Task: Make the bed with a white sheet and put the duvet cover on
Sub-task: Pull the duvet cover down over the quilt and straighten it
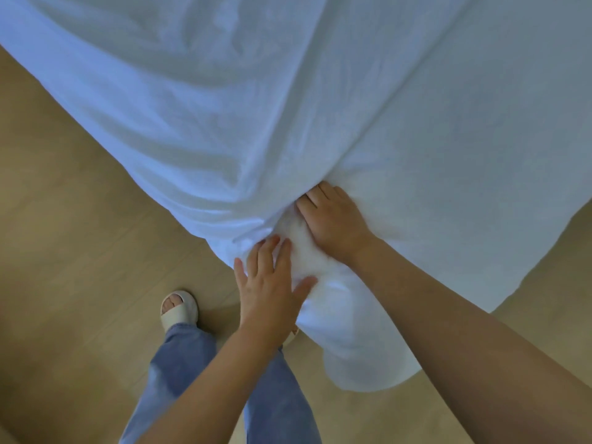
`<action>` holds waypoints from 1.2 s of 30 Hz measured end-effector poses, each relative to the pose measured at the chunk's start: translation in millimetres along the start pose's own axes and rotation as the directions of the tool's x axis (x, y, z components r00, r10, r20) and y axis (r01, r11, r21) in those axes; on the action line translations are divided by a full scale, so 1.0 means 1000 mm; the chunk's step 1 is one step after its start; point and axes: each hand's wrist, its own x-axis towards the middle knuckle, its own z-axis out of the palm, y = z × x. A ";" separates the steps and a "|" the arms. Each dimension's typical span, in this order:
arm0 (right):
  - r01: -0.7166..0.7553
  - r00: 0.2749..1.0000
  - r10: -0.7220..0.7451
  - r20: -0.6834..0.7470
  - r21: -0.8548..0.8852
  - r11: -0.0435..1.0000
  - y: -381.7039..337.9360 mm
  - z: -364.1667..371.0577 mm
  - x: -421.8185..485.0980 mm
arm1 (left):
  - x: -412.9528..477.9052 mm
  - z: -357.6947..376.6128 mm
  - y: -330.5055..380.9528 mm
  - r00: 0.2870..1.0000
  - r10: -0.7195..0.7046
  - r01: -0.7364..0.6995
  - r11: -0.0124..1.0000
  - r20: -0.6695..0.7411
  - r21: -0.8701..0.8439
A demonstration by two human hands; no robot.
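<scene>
Head view: at lower centre, spread left hand (272,283) and flat right hand (333,222) press the white sheet (224,123) corner between them.

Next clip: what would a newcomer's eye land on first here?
The white sheet fills most of the view, hanging off a corner toward the wooden floor. At that corner, low in the middle, both hands press on it: the left hand flat with spread fingers, the right hand pushing its fingertips into a fold. A pale slipper stands at lower left.
</scene>
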 end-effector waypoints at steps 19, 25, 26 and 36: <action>0.138 0.988 -0.136 -0.078 0.027 0.990 0.012 -0.041 -0.082 | -0.012 0.002 0.031 0.997 0.057 -0.034 0.937 0.055 -0.346; -0.253 0.942 0.173 0.288 0.272 0.928 0.016 -0.050 -0.132 | -0.019 0.022 0.062 0.963 0.156 -0.156 0.988 0.219 -0.016; -0.263 0.938 0.157 0.310 0.337 0.904 0.017 -0.046 -0.134 | -0.021 0.024 0.062 0.969 0.110 -0.129 0.989 0.219 0.071; -0.895 0.225 0.959 0.170 0.424 0.135 0.057 -0.032 -0.226 | -0.095 0.064 0.105 0.943 0.328 -0.333 0.925 0.055 0.184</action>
